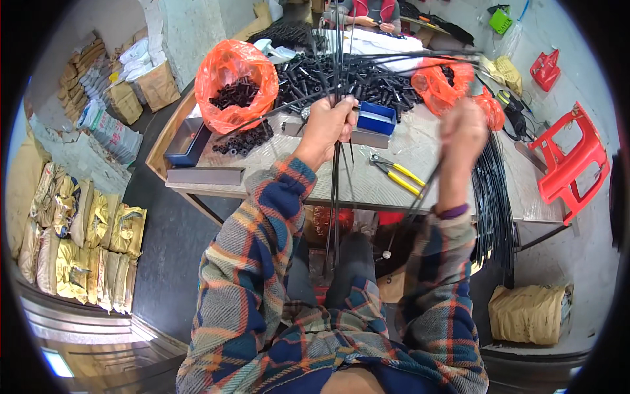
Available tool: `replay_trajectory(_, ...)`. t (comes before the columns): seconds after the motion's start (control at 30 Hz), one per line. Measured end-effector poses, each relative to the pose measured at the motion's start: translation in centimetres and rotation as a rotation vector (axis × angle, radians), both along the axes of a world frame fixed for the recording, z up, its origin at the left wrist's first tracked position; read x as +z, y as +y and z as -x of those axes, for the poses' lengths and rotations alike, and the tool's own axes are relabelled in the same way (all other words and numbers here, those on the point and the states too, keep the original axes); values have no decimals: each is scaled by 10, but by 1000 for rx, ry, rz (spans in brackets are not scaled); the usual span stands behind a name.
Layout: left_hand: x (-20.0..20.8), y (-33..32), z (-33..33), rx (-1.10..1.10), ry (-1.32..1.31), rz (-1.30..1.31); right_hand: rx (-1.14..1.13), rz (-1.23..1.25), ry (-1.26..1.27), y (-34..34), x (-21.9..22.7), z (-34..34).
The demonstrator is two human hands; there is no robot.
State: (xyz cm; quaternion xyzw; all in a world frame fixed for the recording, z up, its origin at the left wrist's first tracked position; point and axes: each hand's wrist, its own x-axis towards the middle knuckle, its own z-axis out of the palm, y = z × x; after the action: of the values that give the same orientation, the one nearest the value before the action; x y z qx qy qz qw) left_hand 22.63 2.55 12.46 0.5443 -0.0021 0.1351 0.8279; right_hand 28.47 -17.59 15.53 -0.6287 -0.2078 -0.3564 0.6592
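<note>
My left hand (323,131) is closed around several long thin black rods (336,197), which stand upright over the table's front edge and reach past my lap. To the right, my right hand (462,128) is raised, curled and blurred by motion. Thin dark rods (420,194) slant down and left from it; a small pale round end (386,254) shows near their lower tips. Yellow-handled pliers (400,176) lie between my hands. Just beyond my left hand sits a blue box (377,119). More black rods (426,58) stretch sideways farther back.
Short black tubular parts (305,75) are heaped across the table (282,167). An orange-red bag (216,62) of them stands left, another (430,88) right. A rod bundle (492,203) hangs off the right edge, near a red stool (571,161). Opposite sits a person (374,10).
</note>
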Motion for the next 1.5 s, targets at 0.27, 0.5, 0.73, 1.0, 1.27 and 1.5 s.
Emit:
replay_trajectory(0.27, 9, -6, -9, -80, 19, 173, 311, 89, 331, -29, 22, -7)
replay_trajectory(0.5, -5, -39, -16, 64, -18, -74, 490, 238, 370, 47, -32, 20)
replay_trajectory(0.73, -6, -49, -12, 109, -66, 210, 220, 428, 139, 66, -69, 24)
replay_trajectory(1.0, 9, -20, -1, -293, -88, 357, 1003, 120, 666, 43, -72, 64)
replay_trajectory(1.27, 3, -27, 11, -271, -80, -95, 905, 5, 489, 50, -63, 58)
replay_trajectory(1.5, 3, -33, 15, -127, -106, -27, 732, 87, 390, 51, -58, 60)
